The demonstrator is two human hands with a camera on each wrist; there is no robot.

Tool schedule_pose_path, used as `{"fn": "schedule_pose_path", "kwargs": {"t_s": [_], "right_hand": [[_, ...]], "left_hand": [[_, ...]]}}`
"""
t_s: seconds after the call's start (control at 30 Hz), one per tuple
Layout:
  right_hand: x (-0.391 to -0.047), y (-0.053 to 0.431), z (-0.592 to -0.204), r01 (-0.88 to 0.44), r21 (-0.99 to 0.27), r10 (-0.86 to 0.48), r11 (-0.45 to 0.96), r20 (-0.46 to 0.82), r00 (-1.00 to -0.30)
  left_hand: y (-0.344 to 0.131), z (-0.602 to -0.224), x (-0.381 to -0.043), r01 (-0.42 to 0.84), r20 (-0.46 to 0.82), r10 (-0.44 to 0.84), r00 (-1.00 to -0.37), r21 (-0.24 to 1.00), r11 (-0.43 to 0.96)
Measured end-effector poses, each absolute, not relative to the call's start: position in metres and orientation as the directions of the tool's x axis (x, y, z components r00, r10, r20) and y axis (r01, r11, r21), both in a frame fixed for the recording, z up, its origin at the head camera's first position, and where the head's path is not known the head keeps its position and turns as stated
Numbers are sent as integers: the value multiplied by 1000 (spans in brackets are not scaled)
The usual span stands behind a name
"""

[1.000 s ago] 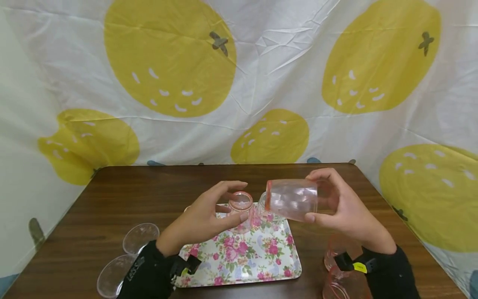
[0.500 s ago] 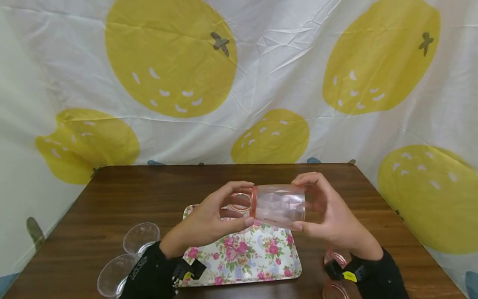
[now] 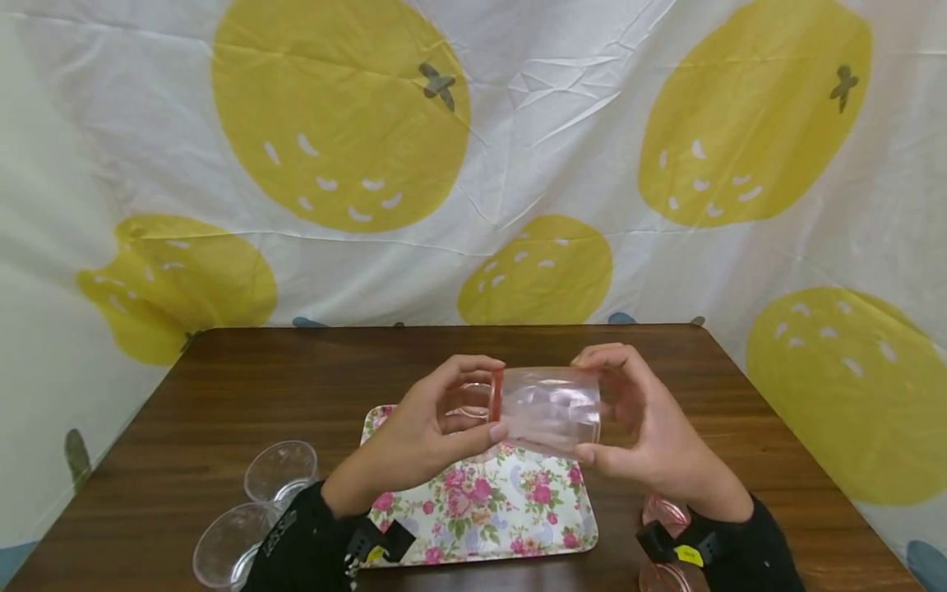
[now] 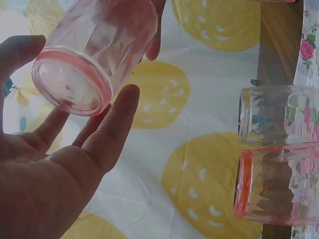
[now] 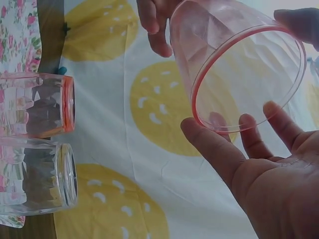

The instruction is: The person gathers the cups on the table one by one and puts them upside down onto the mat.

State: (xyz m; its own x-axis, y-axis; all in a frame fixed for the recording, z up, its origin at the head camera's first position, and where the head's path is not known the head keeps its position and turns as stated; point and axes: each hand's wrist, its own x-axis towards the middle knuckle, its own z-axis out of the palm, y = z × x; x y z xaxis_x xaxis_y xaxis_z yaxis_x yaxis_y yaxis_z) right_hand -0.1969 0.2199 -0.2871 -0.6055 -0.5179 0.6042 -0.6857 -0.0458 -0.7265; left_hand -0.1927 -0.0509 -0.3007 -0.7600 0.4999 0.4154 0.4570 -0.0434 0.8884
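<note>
A pink-tinted drinking glass lies on its side in the air over the floral tray. My left hand holds its thick base end between thumb and fingers. At the opposite end, my right hand grips the glass around its open rim, as the right wrist view shows. Behind it, a pink glass and a clear glass stand upside down side by side on the tray. In the head view the held glass hides the clear one, and my left fingers partly cover the pink one.
Two clear glasses stand upright on the brown wooden table, left of the tray beside my left sleeve. Two pink glasses are at the right, partly hidden by my right forearm. A fruit-print cloth hangs behind the table.
My right hand has carried the pink glass left and slightly lower. The left hand, apart from it a second ago, now holds its base.
</note>
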Motion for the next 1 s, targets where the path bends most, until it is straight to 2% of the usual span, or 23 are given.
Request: {"fn": "schedule_pose_path", "kwargs": {"t_s": [0.23,0.6,0.87,1.0], "right_hand": [[-195,218,-286,-690,-722,-507,-48,613,-606],[-198,228,-282,-665,-741,-479,-90,618,-624],[-202,234,-282,-678,-733,-450,-62,627,-636],[-202,236,-280,-670,-742,-429,-5,607,-669]], "left_hand": [[-52,-299,-193,452,434,477,-764,888,-85],[-68,-289,-193,516,491,399,-775,855,-51],[-80,-281,-190,670,606,311,-732,722,172],[-91,-277,-190,688,641,254,-724,647,328]]}}
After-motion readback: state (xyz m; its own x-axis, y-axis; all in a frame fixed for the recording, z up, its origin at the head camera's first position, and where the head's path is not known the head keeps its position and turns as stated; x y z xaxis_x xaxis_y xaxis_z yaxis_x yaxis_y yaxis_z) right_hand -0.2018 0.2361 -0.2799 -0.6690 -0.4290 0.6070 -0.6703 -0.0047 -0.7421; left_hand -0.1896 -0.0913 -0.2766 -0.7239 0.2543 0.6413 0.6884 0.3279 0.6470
